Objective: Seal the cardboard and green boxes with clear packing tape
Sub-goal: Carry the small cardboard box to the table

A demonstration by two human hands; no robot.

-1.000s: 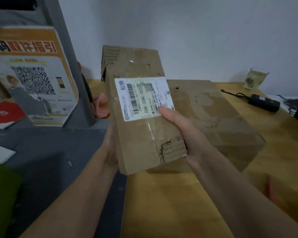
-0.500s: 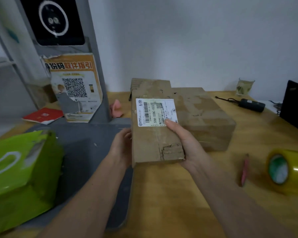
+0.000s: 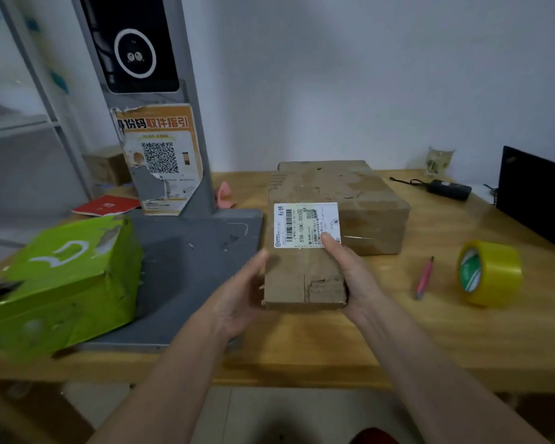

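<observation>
Both hands, left (image 3: 237,294) and right (image 3: 354,277), grip a labelled box (image 3: 303,261) by its sides, fingers curled round it; tape (image 3: 489,274) on bench (image 3: 398,341).

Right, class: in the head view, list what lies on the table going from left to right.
green box → small cardboard box held by both hands → pink pen → tape roll → black laptop

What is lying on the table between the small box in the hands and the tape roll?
A pink pen lies on the table between the small box and the tape roll, in the head view.
</observation>
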